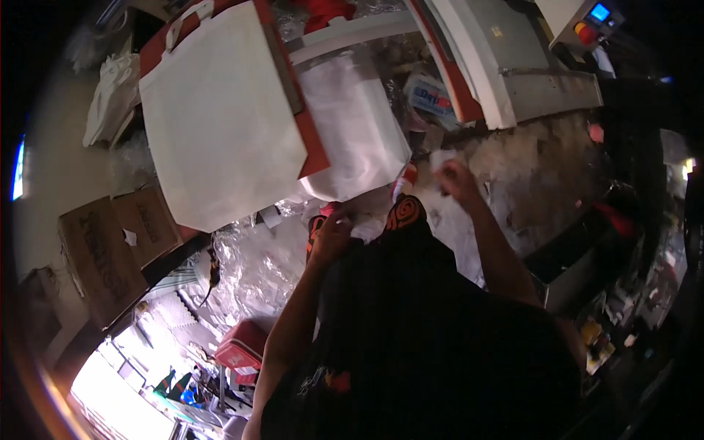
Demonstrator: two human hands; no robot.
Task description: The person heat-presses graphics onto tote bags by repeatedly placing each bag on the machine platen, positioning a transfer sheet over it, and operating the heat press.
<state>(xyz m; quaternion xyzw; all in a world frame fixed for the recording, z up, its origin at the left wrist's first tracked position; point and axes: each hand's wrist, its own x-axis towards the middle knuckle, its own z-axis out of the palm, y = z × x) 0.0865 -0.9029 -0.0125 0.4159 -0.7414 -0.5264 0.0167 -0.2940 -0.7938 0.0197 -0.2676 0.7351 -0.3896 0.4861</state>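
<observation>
A large white tote bag [220, 117] with a handle at its top lies flat on a red-edged board at the upper left. Beside it, a second white bag [348, 121] hangs down in the middle, its bottom edge near my knees. My left hand [334, 235] is low, just below that second bag, over my dark clothing; its fingers are dim and blurred. My right hand [457, 182] is raised to the right of the second bag, fingers curled in. A small white scrap [441, 158] shows at its fingertips; whether the fingers grip it is unclear.
Crumpled clear plastic [257, 271] and pale scraps [528, 169] cover the floor. A brown carton [110, 257] stands at left, a red case [242, 348] below it. At upper right are a pale machine table [550, 95] and a control box with a red button [585, 33].
</observation>
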